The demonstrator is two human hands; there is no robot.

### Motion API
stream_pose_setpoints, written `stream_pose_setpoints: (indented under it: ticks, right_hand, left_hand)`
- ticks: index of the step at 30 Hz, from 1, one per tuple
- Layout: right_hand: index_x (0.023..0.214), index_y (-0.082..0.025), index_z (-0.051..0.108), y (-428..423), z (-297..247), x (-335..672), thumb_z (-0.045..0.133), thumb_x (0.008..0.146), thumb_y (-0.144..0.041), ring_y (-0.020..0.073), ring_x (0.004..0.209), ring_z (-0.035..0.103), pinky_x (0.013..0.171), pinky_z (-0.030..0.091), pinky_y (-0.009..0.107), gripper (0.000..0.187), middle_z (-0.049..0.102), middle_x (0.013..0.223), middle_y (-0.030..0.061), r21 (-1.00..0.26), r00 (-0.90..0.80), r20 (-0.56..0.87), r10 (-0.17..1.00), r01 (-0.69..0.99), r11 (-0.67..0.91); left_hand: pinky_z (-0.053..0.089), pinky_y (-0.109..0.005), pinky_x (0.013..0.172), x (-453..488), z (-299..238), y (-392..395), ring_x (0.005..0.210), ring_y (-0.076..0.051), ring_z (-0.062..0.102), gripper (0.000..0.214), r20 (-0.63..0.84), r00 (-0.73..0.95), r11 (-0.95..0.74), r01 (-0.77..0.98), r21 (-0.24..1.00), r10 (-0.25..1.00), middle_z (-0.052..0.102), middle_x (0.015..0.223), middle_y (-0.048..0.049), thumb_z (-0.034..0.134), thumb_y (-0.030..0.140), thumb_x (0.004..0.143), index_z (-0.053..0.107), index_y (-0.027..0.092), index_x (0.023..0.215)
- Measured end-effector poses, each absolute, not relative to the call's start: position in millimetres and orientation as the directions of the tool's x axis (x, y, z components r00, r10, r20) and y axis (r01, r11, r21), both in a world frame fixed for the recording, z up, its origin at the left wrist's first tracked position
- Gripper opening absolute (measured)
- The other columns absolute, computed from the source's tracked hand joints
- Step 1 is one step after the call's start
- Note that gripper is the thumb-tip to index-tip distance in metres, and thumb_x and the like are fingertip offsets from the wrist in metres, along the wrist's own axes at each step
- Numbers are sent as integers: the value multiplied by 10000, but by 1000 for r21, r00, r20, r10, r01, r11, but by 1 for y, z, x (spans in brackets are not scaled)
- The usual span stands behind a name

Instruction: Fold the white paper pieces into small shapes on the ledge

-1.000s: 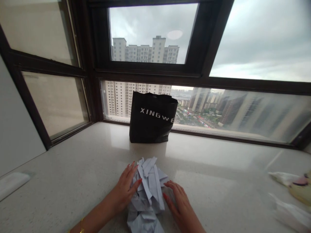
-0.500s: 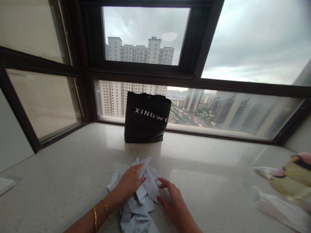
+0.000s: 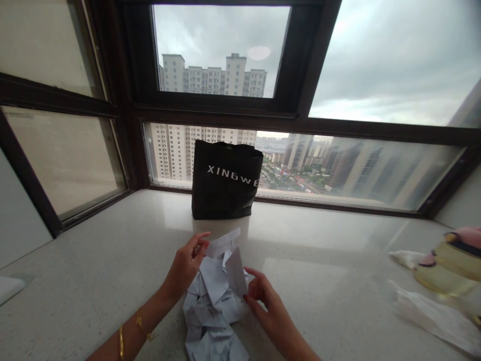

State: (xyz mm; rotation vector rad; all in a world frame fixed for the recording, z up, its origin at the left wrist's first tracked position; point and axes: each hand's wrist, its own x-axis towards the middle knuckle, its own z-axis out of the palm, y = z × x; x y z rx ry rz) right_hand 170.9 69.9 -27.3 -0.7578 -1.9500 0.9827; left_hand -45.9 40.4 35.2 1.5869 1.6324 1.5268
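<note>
A heap of torn white paper pieces [image 3: 214, 316] lies on the pale speckled counter [image 3: 112, 260]. At its far left side, my left hand [image 3: 188, 258] pinches a strip of paper [image 3: 224, 242] between thumb and fingers, raised above the heap. My right hand [image 3: 265, 298] is on the heap's right side, its thumb and curled fingers closed on the edge of another paper piece [image 3: 236, 271], which stands tilted up. Behind the papers a black bag [image 3: 225, 195] with white lettering stands upright.
Dark-framed windows [image 3: 300, 115] run along the back and left of the counter. On the right are a yellow and pink object [image 3: 451, 265] and crumpled white tissue [image 3: 436, 316]. A white item [image 3: 11, 287] sits at the left edge.
My left hand has moved up and left from lying over the heap and now lifts a strip. My right hand has taken hold of a piece and raised it.
</note>
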Motion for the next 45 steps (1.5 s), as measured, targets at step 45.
stream_pose_setpoints:
  ticks: [45]
  right_hand:
    - [743, -216, 599, 65, 34, 198, 484, 850, -321, 159, 722, 499, 744, 319, 324, 189, 601, 707, 15, -259, -725, 413, 550, 486, 835]
  left_hand:
    - [467, -257, 808, 3, 35, -9, 914, -161, 599, 301, 313, 369, -483, 682, 549, 875, 648, 1003, -43, 406, 189, 863, 528, 227, 1136]
